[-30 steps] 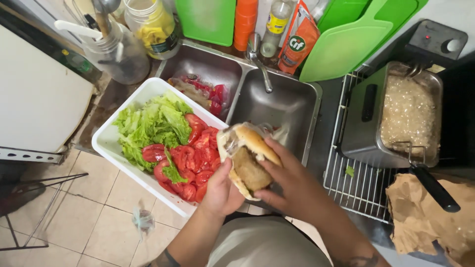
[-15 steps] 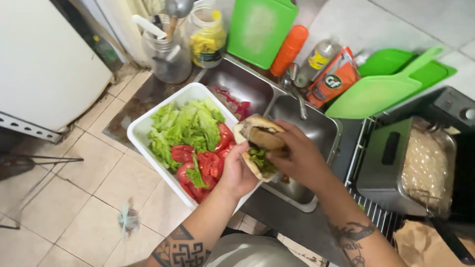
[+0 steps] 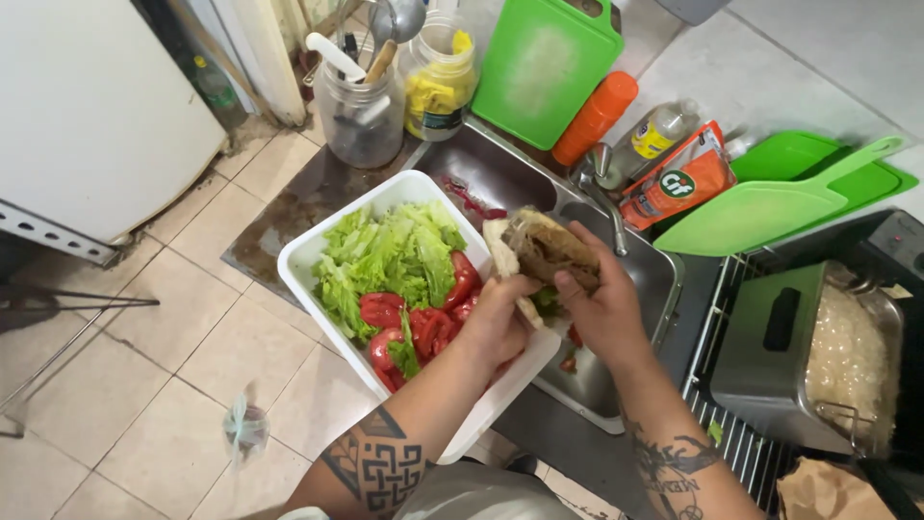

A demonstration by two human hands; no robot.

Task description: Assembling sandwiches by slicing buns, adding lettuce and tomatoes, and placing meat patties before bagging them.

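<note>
Head view shows the left hand (image 3: 496,323) and right hand (image 3: 602,308) both closed around a filled sandwich (image 3: 539,252), held above the white tray (image 3: 308,255) edge and sink (image 3: 630,385). Risk noted: the one-sided grip may let filling drop into the sink

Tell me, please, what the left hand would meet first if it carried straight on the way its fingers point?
The left hand already grips the sandwich; past it, probably the sink tap, though depth is unclear.
</note>
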